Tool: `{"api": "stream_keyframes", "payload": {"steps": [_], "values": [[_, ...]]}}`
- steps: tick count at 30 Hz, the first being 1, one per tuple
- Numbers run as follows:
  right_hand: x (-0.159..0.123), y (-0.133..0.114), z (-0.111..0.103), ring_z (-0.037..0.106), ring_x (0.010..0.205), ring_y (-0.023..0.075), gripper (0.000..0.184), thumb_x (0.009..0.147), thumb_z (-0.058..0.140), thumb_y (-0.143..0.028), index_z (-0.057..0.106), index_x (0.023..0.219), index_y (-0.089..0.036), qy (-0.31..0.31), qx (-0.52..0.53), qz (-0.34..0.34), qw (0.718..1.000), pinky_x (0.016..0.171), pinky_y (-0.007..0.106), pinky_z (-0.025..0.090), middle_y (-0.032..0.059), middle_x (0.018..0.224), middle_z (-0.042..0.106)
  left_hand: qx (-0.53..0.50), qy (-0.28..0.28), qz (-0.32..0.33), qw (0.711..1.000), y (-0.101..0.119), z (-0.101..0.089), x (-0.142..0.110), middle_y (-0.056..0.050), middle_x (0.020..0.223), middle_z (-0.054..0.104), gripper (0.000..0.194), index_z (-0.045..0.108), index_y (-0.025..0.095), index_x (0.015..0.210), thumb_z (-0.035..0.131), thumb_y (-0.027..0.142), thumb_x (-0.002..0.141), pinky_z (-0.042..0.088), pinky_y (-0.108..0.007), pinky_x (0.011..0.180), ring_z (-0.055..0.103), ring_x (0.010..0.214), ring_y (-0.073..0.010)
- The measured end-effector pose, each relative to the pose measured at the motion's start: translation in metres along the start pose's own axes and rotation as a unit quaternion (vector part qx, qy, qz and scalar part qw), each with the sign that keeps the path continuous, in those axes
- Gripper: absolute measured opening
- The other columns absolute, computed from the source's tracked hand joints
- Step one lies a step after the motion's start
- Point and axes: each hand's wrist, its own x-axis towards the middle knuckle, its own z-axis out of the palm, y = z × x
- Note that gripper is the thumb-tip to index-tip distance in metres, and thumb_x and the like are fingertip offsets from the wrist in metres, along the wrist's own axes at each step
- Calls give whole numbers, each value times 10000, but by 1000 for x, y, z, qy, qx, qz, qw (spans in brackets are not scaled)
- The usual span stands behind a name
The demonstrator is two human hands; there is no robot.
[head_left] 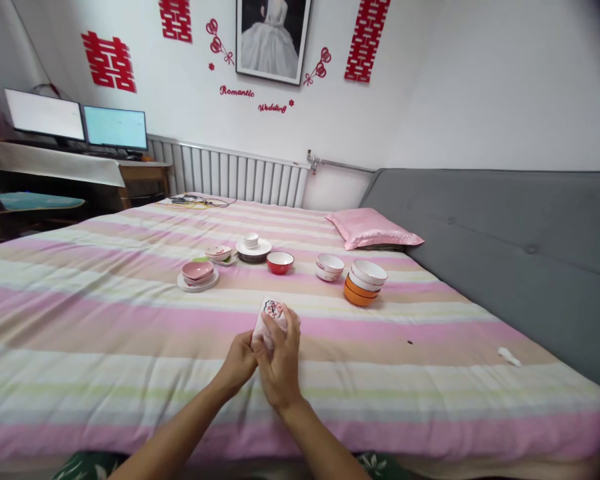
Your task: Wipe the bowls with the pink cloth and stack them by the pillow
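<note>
Low over the front middle of the bed, my two hands hold a small pale rectangular object (261, 319) with a red and black printed emblem on its upper face. I cannot tell its exact kind. My left hand (241, 360) grips its lower left edge, with the fingertips partly hidden. From the right, my right hand (283, 357) wraps round it, fingers lying over the printed face. Beyond the hands stand a red bowl (280, 265), white patterned bowls (330, 268) and white bowls (369, 274) stacked on orange bowls (361, 293).
Pink bowls (198, 270) sit on white plates (199, 285) at the left. Behind are small white cups (251, 241) on stacked plates (261, 251) and a patterned dish (219, 253). A pink pillow (373, 228) lies by the grey headboard (500, 247); a small white item (509, 357) lies right.
</note>
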Motion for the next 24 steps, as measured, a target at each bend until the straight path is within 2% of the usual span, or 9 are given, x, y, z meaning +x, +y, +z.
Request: {"api": "stream_keyframes", "payload": {"steps": [3, 6, 9, 13, 17, 19, 20, 23, 24], "values": [[6, -1, -3, 279, 1328, 296, 366, 841, 552, -362, 585, 1198, -288, -10, -23, -18, 1000, 1063, 530, 232, 80, 1414, 371, 43, -48, 10, 998, -1, -1, -1, 0, 540, 551, 183, 635, 134, 569, 691, 294, 638, 362, -221, 530, 440, 538, -130], [26, 4, -13, 346, 1286, 248, 328, 827, 559, -392, 634, 1121, -266, -12, 109, 90, 990, 1081, 436, 231, 68, 1351, 449, 94, -104, 18, 990, 0, -1, -1, 26, 504, 472, 224, 611, 142, 571, 685, 332, 666, 289, -210, 484, 358, 489, -101], [50, 19, -19, 490, 1145, 213, 322, 787, 588, -444, 671, 1006, -223, -44, 236, 205, 949, 1029, 352, 320, 55, 1144, 603, 155, -163, 35, 974, 4, -3, -3, 27, 527, 463, 257, 624, 142, 633, 632, 378, 735, 278, -217, 486, 354, 488, -102], [65, 49, -17, 622, 804, 186, 417, 783, 541, -513, 663, 975, -163, -108, 305, 301, 897, 756, 314, 495, 42, 868, 665, 241, -223, 94, 940, -2, -14, 1, 1, 618, 537, 209, 645, 158, 715, 607, 355, 774, 320, -232, 547, 442, 560, -134], [61, 68, -9, 623, 655, 173, 472, 775, 532, -550, 638, 985, -141, -147, 342, 354, 858, 659, 313, 508, 40, 758, 661, 323, -234, 167, 902, -28, -31, 13, -24, 648, 594, 124, 642, 181, 699, 583, 235, 794, 319, -266, 622, 499, 614, -161], [56, 72, -5, 625, 651, 176, 413, 728, 625, -487, 632, 957, -144, -154, 343, 361, 853, 663, 314, 507, 39, 740, 665, 370, -217, 202, 880, -41, -38, 20, -29, 610, 585, 221, 609, 176, 656, 492, 148, 841, 305, -294, 647, 487, 594, -163], [53, 73, -2, 625, 660, 175, 377, 692, 679, -424, 627, 949, -153, -151, 341, 362, 854, 667, 307, 505, 32, 746, 668, 408, -210, 226, 859, -45, -41, 23, -34, 610, 589, 259, 594, 173, 651, 450, 117, 859, 304, -311, 672, 488, 602, -167], [42, 81, 7, 617, 686, 154, 309, 654, 708, -285, 602, 926, -184, -115, 328, 375, 860, 672, 267, 490, -2, 753, 662, 552, -197, 306, 750, -48, -50, 29, -55, 652, 619, 270, 576, 166, 688, 406, 94, 885, 296, -371, 788, 528, 722, -209], [38, 84, 10, 611, 699, 142, 296, 650, 697, -242, 589, 922, -198, -95, 319, 379, 863, 673, 248, 481, -19, 760, 656, 602, -192, 331, 701, -47, -53, 30, -65, 681, 633, 248, 575, 163, 713, 410, 108, 891, 278, -399, 841, 535, 795, -231]]}}
